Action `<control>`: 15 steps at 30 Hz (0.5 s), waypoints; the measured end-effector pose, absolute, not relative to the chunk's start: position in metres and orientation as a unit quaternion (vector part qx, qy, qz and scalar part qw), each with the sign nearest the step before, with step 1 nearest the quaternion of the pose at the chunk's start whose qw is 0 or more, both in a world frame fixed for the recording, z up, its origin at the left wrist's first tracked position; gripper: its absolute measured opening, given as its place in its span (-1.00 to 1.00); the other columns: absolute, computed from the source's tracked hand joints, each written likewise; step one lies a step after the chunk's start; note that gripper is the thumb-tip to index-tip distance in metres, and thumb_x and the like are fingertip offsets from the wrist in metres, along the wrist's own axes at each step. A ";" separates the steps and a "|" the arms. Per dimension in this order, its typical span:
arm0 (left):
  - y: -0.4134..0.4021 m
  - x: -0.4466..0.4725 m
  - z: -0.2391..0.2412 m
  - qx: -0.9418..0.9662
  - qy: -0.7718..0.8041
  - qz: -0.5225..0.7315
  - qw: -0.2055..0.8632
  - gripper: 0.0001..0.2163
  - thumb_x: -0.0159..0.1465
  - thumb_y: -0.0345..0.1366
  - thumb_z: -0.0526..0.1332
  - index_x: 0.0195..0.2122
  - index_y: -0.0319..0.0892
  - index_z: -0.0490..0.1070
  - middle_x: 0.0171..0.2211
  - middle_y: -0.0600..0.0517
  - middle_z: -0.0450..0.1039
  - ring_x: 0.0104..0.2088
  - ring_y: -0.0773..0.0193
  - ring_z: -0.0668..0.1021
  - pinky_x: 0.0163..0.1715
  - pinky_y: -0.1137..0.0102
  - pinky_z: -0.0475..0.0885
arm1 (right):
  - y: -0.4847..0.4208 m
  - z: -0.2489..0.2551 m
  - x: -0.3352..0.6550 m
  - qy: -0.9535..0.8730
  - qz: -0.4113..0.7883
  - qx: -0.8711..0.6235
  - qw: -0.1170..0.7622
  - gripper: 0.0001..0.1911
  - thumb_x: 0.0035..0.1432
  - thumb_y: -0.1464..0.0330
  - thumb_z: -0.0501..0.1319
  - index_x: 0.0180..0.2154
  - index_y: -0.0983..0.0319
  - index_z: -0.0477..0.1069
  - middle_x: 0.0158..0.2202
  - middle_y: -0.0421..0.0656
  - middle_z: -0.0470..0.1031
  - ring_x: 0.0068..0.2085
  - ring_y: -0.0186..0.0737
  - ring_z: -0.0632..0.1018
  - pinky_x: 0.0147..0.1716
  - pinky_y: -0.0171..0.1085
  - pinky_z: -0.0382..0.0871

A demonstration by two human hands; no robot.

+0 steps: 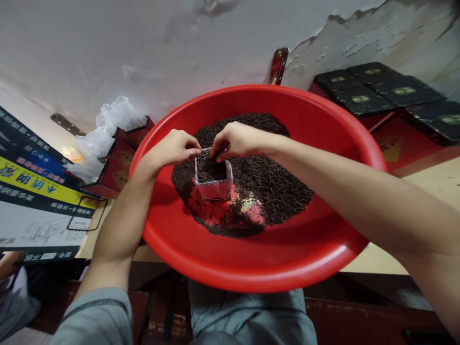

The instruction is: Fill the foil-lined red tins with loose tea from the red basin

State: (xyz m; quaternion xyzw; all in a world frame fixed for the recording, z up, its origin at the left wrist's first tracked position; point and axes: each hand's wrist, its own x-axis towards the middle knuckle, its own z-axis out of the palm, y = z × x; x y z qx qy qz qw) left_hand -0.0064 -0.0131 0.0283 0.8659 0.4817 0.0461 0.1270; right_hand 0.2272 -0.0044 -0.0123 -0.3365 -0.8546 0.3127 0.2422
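A small square box (214, 189) with a clear plastic liner stands upright in a wide red basin (230, 282). It is filled with dark loose tea leaves (212, 173). At its far left corner my left hand (176, 147) pinches the edge of the liner. My right hand (235, 141) is over the far right side of the opening, fingers curled down with dark leaves at their tips. A wide heap of the same tea leaves (276, 187) surrounds the box. A patterned gold and pink patch (253, 208) shows through the leaves in front.
Black-lidded red boxes (373, 93) stand at right on a pale tabletop (381, 261). At left are open dark red boxes (117, 160) with clear plastic bags (104, 129), beside a large printed carton (39, 191). A peeling wall (172, 48) rises behind the basin.
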 end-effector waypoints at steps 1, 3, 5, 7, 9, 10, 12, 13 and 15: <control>-0.012 -0.007 0.027 0.860 0.499 0.040 0.101 -0.81 0.32 -0.27 0.30 -0.20 -0.16 0.75 -0.36 -0.03 0.72 -0.32 0.18 0.67 -0.17 0.35 0.51 | -0.006 -0.012 0.226 -0.867 0.292 -0.333 0.227 -0.78 -0.06 0.34 0.61 -0.28 0.10 0.76 -0.34 -0.23 0.70 -0.28 -0.25 0.65 -0.21 -0.29 0.53; -0.013 -0.003 0.023 0.838 0.542 0.030 0.052 -0.76 0.38 -0.21 0.26 -0.19 -0.17 0.73 -0.30 -0.09 0.72 -0.25 0.13 0.69 -0.13 0.32 0.52 | -0.004 -0.011 0.228 -0.883 0.243 -0.340 0.213 -0.79 0.01 0.39 0.54 -0.23 0.10 0.77 -0.27 -0.21 0.72 -0.25 -0.24 0.66 -0.15 -0.28 0.53; -0.022 0.010 0.016 0.800 0.599 0.024 0.016 -0.59 0.44 0.01 0.21 -0.05 -0.22 0.70 -0.19 -0.20 0.73 -0.15 -0.01 0.71 -0.10 0.26 0.53 | 0.004 -0.010 0.238 -0.885 0.175 -0.374 0.213 -0.79 0.11 0.44 0.46 -0.18 0.12 0.77 -0.20 -0.17 0.72 -0.19 -0.20 0.67 -0.08 -0.24 0.54; -0.037 0.029 0.008 0.761 0.649 0.011 0.010 -0.24 0.39 0.30 0.13 0.22 -0.33 0.54 -0.05 -0.37 0.69 -0.03 -0.21 0.70 -0.07 0.16 0.55 | 0.014 -0.013 0.253 -0.870 0.094 -0.441 0.198 -0.76 0.17 0.49 0.39 -0.16 0.14 0.76 -0.13 -0.11 0.71 -0.11 -0.12 0.67 -0.03 -0.18 0.54; -0.053 0.049 -0.001 0.750 0.661 -0.020 0.020 0.04 0.31 0.46 0.07 0.47 -0.43 0.23 0.16 -0.55 0.56 0.10 -0.39 0.65 0.01 0.05 0.55 | 0.024 -0.020 0.270 -0.845 0.030 -0.515 0.140 -0.72 0.19 0.52 0.34 -0.13 0.16 0.75 -0.08 -0.04 0.70 -0.05 0.00 0.67 0.00 -0.10 0.55; -0.060 0.056 -0.006 0.753 0.657 -0.037 0.020 0.11 0.29 0.48 0.08 0.52 -0.45 0.10 0.28 -0.62 0.43 0.17 -0.45 0.61 0.06 0.00 0.53 | 0.028 -0.024 0.278 -0.830 0.012 -0.548 0.101 -0.71 0.19 0.53 0.34 -0.11 0.17 0.75 -0.06 -0.01 0.69 -0.03 0.04 0.66 0.00 -0.07 0.55; -0.065 0.062 -0.013 0.763 0.642 -0.070 0.028 0.13 0.29 0.41 0.14 0.58 -0.46 -0.08 0.44 -0.66 0.18 0.30 -0.53 0.49 0.17 -0.06 0.48 | 0.034 -0.033 0.291 -0.804 0.004 -0.594 0.027 -0.70 0.18 0.53 0.35 -0.09 0.19 0.75 -0.05 0.04 0.69 -0.04 0.08 0.67 -0.01 -0.05 0.56; -0.063 0.060 -0.016 0.771 0.630 -0.080 0.036 0.15 0.28 0.34 0.21 0.59 -0.46 -0.15 0.49 -0.66 0.08 0.36 -0.54 0.43 0.23 -0.06 0.44 | 0.037 -0.037 0.296 -0.794 0.009 -0.608 0.000 -0.70 0.18 0.52 0.36 -0.08 0.20 0.75 -0.05 0.06 0.69 -0.05 0.08 0.67 -0.03 -0.06 0.57; -0.052 0.048 -0.020 0.808 0.578 -0.088 0.072 0.23 0.19 0.18 0.35 0.60 -0.47 -0.30 0.55 -0.61 -0.06 0.47 -0.49 0.28 0.36 -0.01 0.34 | 0.044 -0.043 0.306 -0.777 0.024 -0.628 -0.033 -0.69 0.20 0.50 0.36 -0.05 0.20 0.74 -0.04 0.07 0.69 -0.08 0.05 0.69 -0.07 -0.10 0.59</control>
